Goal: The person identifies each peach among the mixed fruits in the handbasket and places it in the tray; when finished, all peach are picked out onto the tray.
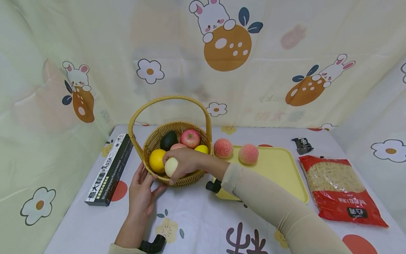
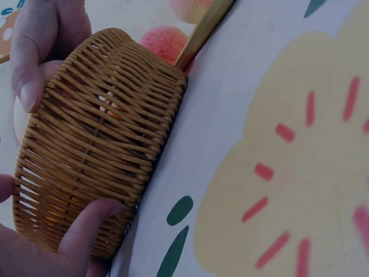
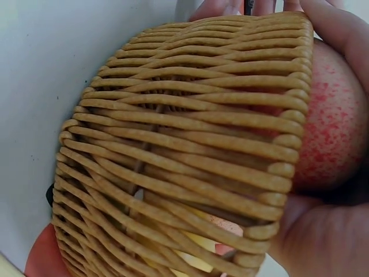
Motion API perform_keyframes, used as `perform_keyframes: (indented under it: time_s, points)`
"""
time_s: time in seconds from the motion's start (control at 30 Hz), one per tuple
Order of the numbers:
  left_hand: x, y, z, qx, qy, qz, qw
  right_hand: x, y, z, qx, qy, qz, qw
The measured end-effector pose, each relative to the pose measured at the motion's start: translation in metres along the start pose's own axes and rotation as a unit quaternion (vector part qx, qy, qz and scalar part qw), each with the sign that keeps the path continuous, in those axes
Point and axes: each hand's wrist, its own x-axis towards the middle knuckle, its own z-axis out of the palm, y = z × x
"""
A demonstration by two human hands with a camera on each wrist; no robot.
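Pale fruit (image 1: 171,167) pinched inside right grip (image 1: 186,159); loosely spread left grip (image 1: 141,194) touches wicker basket (image 1: 187,180).

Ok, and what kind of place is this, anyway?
Probably a small staged tabletop set rather than an ordinary kitchen: bunny-printed cloth walls in the table at its back and sides, with a wicker basket and yellow tray laid out on top.

A white, patterned surface (image 1: 200,215) is carrying a pasta box (image 1: 111,171), a wicker basket (image 1: 187,181) and a yellow tray (image 1: 276,164); a red bag (image 1: 342,192) and small black packet (image 1: 302,145) are lying nearby.
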Motion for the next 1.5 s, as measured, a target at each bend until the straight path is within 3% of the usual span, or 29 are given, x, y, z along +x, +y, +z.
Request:
perform_keyframes:
  time_s: [0.6, 0.77, 1.23, 1.5]
  points:
    - [-0.001, 0.000, 0.001, -0.001, 0.000, 0.005, 1.0000, 0.001, 0.000, -0.001, 0.003, 0.036, -0.007, 0.9993]
    - [-0.001, 0.000, 0.002, 0.000, 0.000, 0.006, 1.0000, -0.004, -0.004, -0.003, 0.057, 0.029, -0.011, 0.9979]
    - [-0.001, 0.001, 0.001, 0.004, 0.001, 0.005, 1.0000, -0.028, -0.023, -0.010, 0.142, 0.032, -0.022, 0.9892]
    - [-0.002, 0.002, 0.001, 0.003, -0.001, 0.004, 1.0000, -0.056, -0.017, -0.020, 0.110, 0.075, -0.036, 0.9905]
